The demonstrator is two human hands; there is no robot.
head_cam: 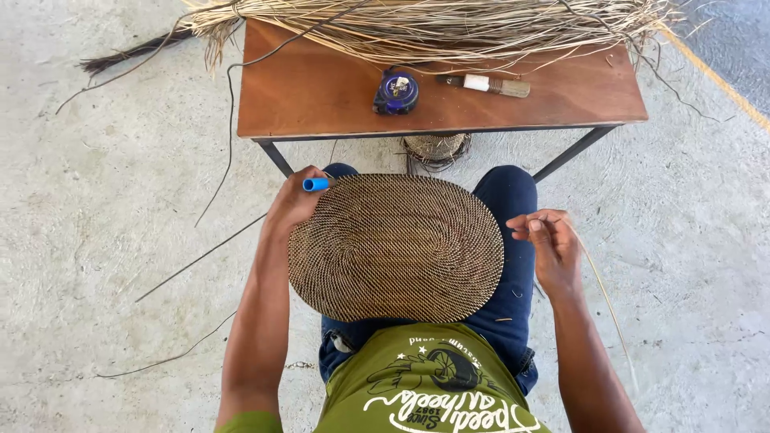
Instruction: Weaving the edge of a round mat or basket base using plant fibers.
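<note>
An oval woven mat (395, 247), dark brown and tan, lies across my lap. My left hand (295, 200) grips its upper left edge and also holds a tool with a blue handle (315, 184) that sticks out to the right. My right hand (548, 244) is just off the mat's right edge, fingers pinched on a thin pale fibre strand (603, 293) that trails down to the right.
A low brown wooden table (321, 92) stands in front of my knees. On it lie a bundle of dry straw fibres (433, 28), a blue tape measure (396, 91) and a small brush (491, 84). A small woven piece (435, 148) sits under the table. Loose strands lie on the concrete floor (104, 208).
</note>
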